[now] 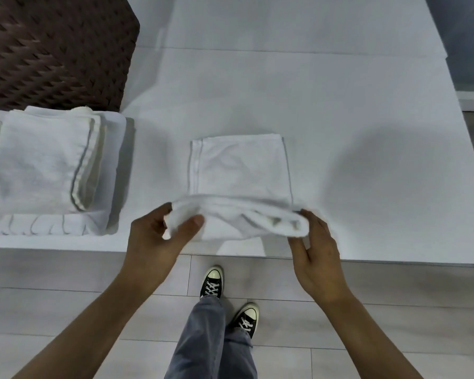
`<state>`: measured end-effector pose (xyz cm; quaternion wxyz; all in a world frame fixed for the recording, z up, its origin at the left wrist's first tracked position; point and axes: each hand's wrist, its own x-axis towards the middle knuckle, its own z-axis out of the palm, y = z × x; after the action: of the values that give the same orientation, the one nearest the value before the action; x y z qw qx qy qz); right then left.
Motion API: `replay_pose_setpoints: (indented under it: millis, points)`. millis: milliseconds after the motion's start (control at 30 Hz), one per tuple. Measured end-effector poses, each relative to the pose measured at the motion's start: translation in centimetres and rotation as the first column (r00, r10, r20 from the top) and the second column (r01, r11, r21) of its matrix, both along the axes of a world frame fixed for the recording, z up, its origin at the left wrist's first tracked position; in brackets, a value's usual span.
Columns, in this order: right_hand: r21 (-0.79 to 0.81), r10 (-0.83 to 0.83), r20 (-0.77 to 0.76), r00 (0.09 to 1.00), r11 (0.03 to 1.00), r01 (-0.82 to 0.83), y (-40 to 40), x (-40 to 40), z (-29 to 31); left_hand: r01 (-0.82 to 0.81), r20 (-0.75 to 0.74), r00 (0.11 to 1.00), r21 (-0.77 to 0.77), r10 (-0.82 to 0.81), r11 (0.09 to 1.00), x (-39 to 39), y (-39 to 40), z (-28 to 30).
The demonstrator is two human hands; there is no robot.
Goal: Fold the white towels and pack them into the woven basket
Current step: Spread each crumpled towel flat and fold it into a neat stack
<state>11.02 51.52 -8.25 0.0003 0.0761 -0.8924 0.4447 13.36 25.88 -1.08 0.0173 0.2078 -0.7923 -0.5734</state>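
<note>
While the left hand and right hand pinch opposite ends of the white towel's near edge, lifting it for a fold, the woven basket waits far left, beyond the folded stack.

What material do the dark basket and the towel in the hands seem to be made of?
Basket: dark brown woven strips, likely wicker or synthetic rattan, judging by the plaited pattern. Towel: white, soft, matte cloth, probably cotton terry; it creases and rolls limply where the left hand and right hand grip it.
</note>
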Motion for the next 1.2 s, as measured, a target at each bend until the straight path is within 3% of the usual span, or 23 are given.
replay_pose_setpoints:
  millis: [100,267,400,700,833,1000,1200]
  points:
    - [-0.121,-0.043,0.131,0.990,0.991,0.059,-1.1,-1.4,1.1,0.081,0.019,0.996,0.199,-0.087,0.977,-1.6,-0.4,0.2]
    - [-0.161,-0.107,0.217,0.970,0.976,0.144,-2.1,-3.7,1.5,0.190,0.145,0.965,0.199,-0.220,0.961,-3.4,-0.5,-2.2]
    - [-0.066,-0.186,0.195,0.963,0.977,0.202,-2.9,-5.6,1.1,0.191,0.115,0.974,0.055,-0.197,0.980,-4.9,-0.4,-3.8]
    - [0.082,-0.306,0.224,0.925,0.952,0.295,-4.0,-8.8,-0.2,-0.095,0.083,0.991,-0.079,0.101,0.992,-6.8,0.5,-5.9]
    - [0.095,-0.400,0.303,0.865,0.916,0.390,-4.2,-9.9,-0.3,-0.148,0.086,0.982,-0.215,0.170,0.965,-7.6,0.7,-6.5]
    - [0.193,-0.455,0.148,0.878,0.884,0.426,-4.0,-8.1,-0.3,-0.099,0.155,0.975,-0.336,0.158,0.937,-7.4,-0.3,-6.8]
    - [0.110,-0.444,0.511,0.736,0.883,0.456,-4.1,-5.7,1.6,-0.014,0.313,0.944,-0.270,0.102,0.963,-5.6,-0.5,-5.1]
